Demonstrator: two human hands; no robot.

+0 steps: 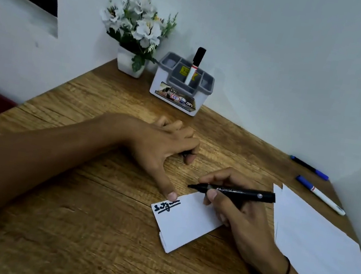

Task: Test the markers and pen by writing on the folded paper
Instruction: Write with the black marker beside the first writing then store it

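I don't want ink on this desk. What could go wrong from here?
The uncapped black marker in the right hand has its tip past the folded paper, over bare wood; it could mark the table. The left hand thumb presses right beside the fresh writing and might smear it.

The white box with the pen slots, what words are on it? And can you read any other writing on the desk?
"OP", then cut off: on the picture label of the white box.
Yellow sticker inside the box: too blurred to read.
Black scribble on the folded paper: underlined handwriting, not readable.
Print on the black marker in the right hand: too small.
Print on the white marker: too small.
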